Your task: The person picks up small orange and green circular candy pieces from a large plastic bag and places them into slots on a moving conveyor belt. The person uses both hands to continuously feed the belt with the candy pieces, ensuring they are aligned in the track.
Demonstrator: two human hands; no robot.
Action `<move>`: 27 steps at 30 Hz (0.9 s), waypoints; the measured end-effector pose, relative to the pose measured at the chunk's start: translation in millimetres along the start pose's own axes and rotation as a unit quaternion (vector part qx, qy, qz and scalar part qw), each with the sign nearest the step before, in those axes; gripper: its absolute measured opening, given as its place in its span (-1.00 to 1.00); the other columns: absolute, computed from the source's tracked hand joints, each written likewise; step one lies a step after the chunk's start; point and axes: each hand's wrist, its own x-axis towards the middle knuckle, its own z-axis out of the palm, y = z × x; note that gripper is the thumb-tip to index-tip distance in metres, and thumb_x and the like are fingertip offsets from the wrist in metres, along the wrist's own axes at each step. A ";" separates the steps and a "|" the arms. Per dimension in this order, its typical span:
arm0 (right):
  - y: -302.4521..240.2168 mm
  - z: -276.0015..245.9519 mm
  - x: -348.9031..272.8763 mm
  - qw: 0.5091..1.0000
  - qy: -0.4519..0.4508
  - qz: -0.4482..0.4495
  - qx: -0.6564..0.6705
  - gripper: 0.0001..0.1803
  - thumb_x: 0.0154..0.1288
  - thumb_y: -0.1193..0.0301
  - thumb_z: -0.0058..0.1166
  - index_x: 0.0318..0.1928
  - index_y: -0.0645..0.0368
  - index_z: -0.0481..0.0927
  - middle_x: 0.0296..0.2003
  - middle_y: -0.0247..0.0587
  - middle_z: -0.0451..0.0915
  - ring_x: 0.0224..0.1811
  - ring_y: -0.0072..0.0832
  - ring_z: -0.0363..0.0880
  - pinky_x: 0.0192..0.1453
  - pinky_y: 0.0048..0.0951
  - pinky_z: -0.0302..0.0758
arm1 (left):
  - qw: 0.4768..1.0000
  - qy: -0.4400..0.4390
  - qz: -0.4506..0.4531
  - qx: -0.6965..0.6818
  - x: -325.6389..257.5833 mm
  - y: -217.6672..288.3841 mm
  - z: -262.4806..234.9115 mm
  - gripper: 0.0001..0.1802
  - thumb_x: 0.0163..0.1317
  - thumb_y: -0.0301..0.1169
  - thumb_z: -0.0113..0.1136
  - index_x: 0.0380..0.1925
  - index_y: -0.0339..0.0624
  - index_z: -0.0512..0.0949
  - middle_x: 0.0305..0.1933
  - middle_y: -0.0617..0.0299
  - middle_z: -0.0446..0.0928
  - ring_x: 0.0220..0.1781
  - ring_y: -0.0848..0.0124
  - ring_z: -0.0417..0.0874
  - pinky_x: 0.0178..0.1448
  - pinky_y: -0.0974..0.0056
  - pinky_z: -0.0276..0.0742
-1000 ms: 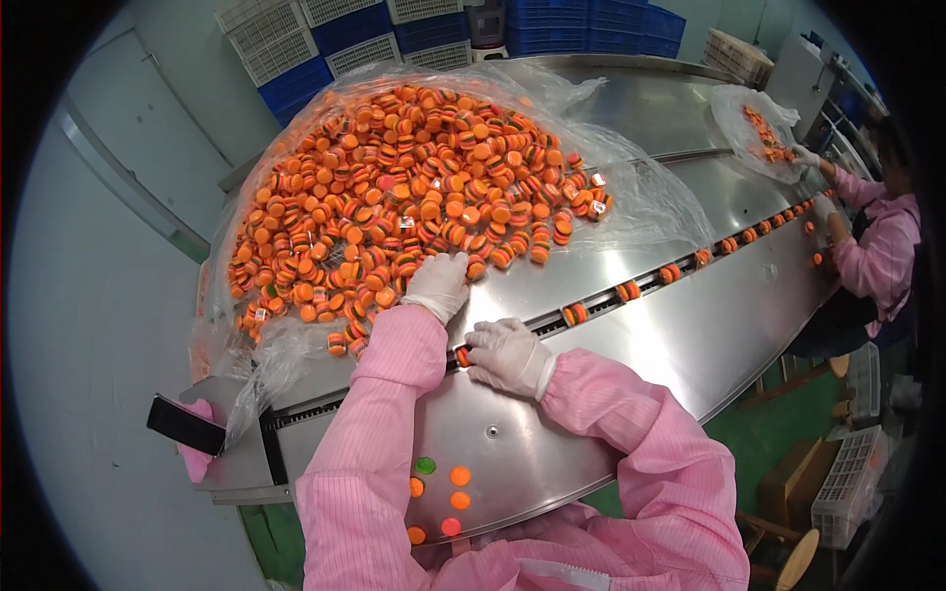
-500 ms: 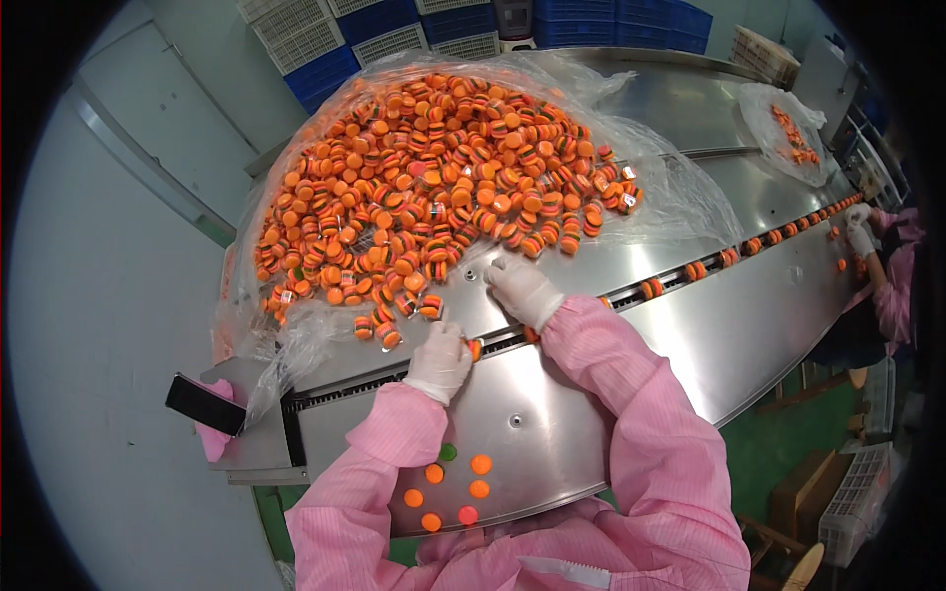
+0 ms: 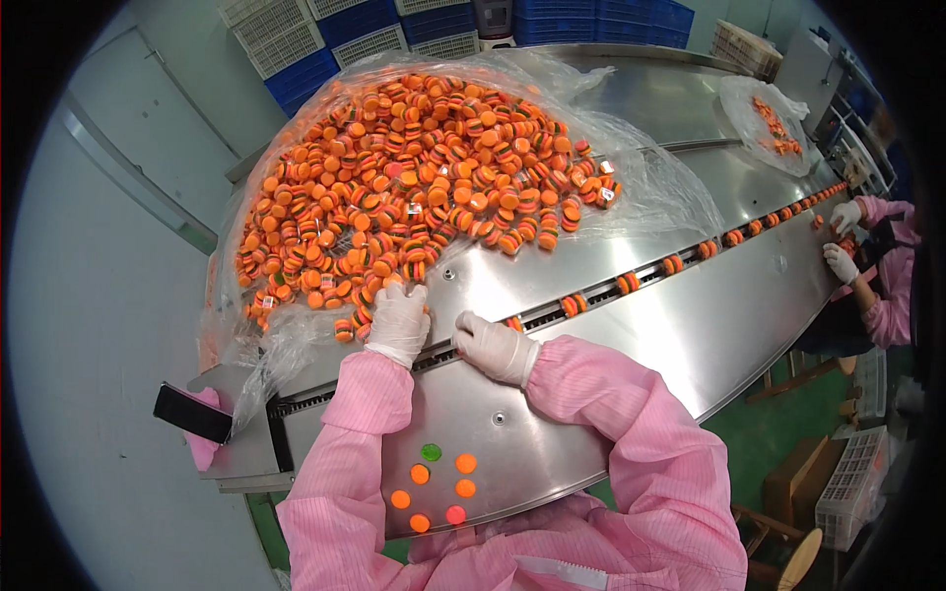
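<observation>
Big shiny metal table in a work room, blue and white crates at the back, orange burger-shaped pieces heaped on a clear plastic sheet to stay together. Close by the narrow track: left hand flat on the heap's edge, fingers apart; right hand beside the slot, fingers bent, hard to tell if pinching anything.

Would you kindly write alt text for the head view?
A person in pink sleeves rests a white-gloved left hand and right hand at a slotted track on a curved steel table, beside a heap of small orange burger-shaped pieces on clear plastic sheeting.
</observation>
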 end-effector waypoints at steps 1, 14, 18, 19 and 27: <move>2.3 5.1 3.0 0.998 -0.020 -0.049 -0.037 -0.82 0.10 0.41 0.00 -0.26 0.17 0.40 -0.28 -0.03 0.37 -0.01 -0.08 0.38 0.02 -0.31 0.37 | 0.999 0.004 0.028 -0.022 -3.2 -1.5 -0.9 -0.73 -0.08 -0.49 0.12 -0.30 -0.14 0.41 -0.27 0.00 0.38 -0.15 0.03 0.38 -0.08 0.08 0.39; 89.5 -55.3 33.4 0.941 0.183 0.128 -0.255 -0.78 0.07 0.52 -0.07 -0.21 0.23 0.43 -0.22 0.03 0.42 -0.15 -0.05 0.41 -0.07 -0.18 0.40 | 0.977 -0.047 0.141 -0.153 -44.6 -6.5 -21.4 -0.74 -0.06 -0.44 0.24 -0.30 -0.13 0.47 -0.22 0.16 0.41 -0.08 0.12 0.41 -0.01 0.17 0.36; 90.2 -51.2 38.1 0.964 0.136 0.091 -0.208 -0.82 0.03 0.50 -0.04 -0.28 0.25 0.44 -0.33 -0.01 0.46 -0.21 -0.07 0.42 -0.10 -0.19 0.41 | 0.993 0.084 0.039 -0.073 -28.9 -34.2 -20.6 -0.79 0.00 -0.47 0.12 -0.30 -0.12 0.44 -0.23 0.10 0.40 -0.09 0.11 0.40 -0.02 0.12 0.37; 72.9 -49.9 41.1 0.968 0.115 0.093 -0.204 -0.83 0.02 0.49 -0.03 -0.31 0.25 0.44 -0.38 -0.03 0.46 -0.23 -0.07 0.43 -0.11 -0.19 0.41 | 0.994 0.088 0.028 -0.063 -21.9 -40.4 -17.2 -0.78 -0.01 -0.48 0.11 -0.28 -0.13 0.44 -0.22 0.07 0.42 -0.11 0.09 0.41 -0.06 0.09 0.39; -20.5 16.3 17.7 0.965 0.096 -0.139 -0.201 -0.83 -0.03 0.39 0.02 -0.39 0.18 0.41 -0.40 -0.14 0.47 -0.28 -0.22 0.47 -0.18 -0.27 0.43 | 0.983 -0.176 -0.049 -0.022 10.4 -25.8 -14.3 -0.69 -0.02 -0.40 0.12 -0.21 -0.15 0.42 -0.16 -0.05 0.43 -0.09 0.02 0.48 -0.03 0.07 0.44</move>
